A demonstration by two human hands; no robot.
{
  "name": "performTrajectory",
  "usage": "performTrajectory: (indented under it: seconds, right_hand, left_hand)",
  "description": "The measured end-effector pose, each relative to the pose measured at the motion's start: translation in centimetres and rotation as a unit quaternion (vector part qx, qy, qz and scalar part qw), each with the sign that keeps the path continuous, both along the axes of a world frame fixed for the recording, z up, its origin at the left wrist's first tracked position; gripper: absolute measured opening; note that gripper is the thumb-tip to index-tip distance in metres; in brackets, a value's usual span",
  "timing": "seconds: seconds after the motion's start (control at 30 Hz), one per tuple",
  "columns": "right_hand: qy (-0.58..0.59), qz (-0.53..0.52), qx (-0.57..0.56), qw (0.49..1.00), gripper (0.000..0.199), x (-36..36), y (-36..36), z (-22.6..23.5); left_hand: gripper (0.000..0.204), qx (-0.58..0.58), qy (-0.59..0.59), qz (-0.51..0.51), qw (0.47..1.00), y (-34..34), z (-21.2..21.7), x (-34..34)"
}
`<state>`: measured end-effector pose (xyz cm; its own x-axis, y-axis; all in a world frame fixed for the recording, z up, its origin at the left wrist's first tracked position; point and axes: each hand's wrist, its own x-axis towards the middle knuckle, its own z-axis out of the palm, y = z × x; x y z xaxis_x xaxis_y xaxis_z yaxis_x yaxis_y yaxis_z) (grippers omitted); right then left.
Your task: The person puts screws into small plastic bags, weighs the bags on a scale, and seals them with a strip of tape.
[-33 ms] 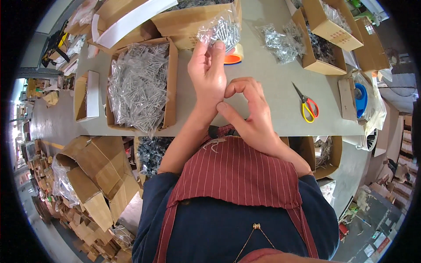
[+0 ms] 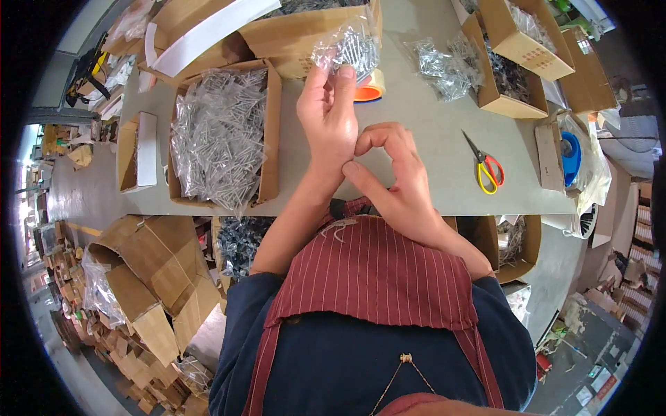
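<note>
Cardboard is seen throughout the left of the frame: a small open box (image 2: 137,151) lies at the middle left on the grey table (image 2: 423,132), and flattened cartons (image 2: 142,291) are heaped below it on the floor. Just right of the small box, a larger open carton (image 2: 220,135) is filled with clear packets of metal screws. Above it, at the upper left, a long white strip (image 2: 205,35) is laid across another carton.

At the upper centre, a clear bag of screws (image 2: 347,47) is pinched between the thumb and fingers of the left hand (image 2: 331,114), which is raised over the table with its fingers closed narrowly on the bag's lower edge. An orange roll of tape (image 2: 371,89) is partly hidden just behind that hand. The right hand (image 2: 395,177) is curled loosely just beside the left wrist, its thumb touching that wrist; nothing is seen held in it.

Further right, loose bags of screws (image 2: 444,66) lie on the table beside an open box (image 2: 503,76). Scissors (image 2: 485,166) with yellow and red handles rest at the middle right, and a blue tape dispenser (image 2: 570,156) is seen near the right rim.
</note>
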<state>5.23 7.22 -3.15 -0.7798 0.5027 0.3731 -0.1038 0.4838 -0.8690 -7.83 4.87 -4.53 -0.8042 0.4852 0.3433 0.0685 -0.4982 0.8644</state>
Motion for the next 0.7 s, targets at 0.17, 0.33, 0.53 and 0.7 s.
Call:
performTrajectory:
  seconds: [0.17,0.33,0.53,0.7]
  right_hand:
    - [-0.005,0.011,-0.056,0.998,0.024,-0.09,0.09,-0.10]
    - [-0.011,0.021,-0.087,0.996,0.021,-0.11,0.08,-0.12]
    - [0.002,0.006,-0.042,0.999,0.020,-0.26,-0.01,-0.27]
    - [0.019,-0.002,0.041,0.999,0.019,-0.17,-0.21,-0.38]
  left_hand:
    - [0.030,-0.010,0.006,0.001,1.000,-0.01,-0.39,-0.18]
    - [0.032,-0.006,-0.008,-0.001,1.000,0.03,-0.61,-0.20]
    - [0.033,-0.008,-0.005,0.014,1.000,0.06,-0.54,-0.19]
    - [0.032,-0.016,-0.005,0.028,0.999,0.20,-0.92,-0.18]
